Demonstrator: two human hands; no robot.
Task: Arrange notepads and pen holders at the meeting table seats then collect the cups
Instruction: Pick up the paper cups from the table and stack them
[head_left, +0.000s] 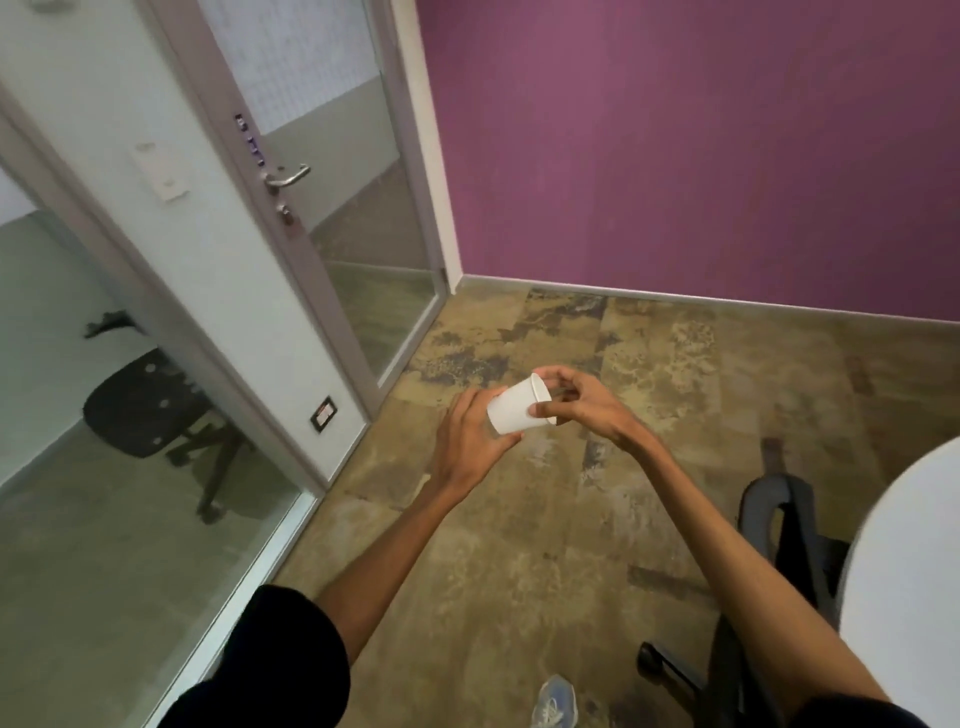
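Observation:
A white paper cup lies tilted on its side in mid-air in front of me, its open mouth turned to the right. My left hand cups its base and lower wall from the left, fingers curled round it. My right hand pinches the rim, thumb on the near edge and fingers over the mouth. Both hands hover above the floor, away from the table. No notepads or pen holders are in view.
The white round table edge curves in at the lower right, with a dark office chair tucked beside it. A glass door with a metal handle stands at the left, a purple wall ahead. Patterned carpet covers the floor.

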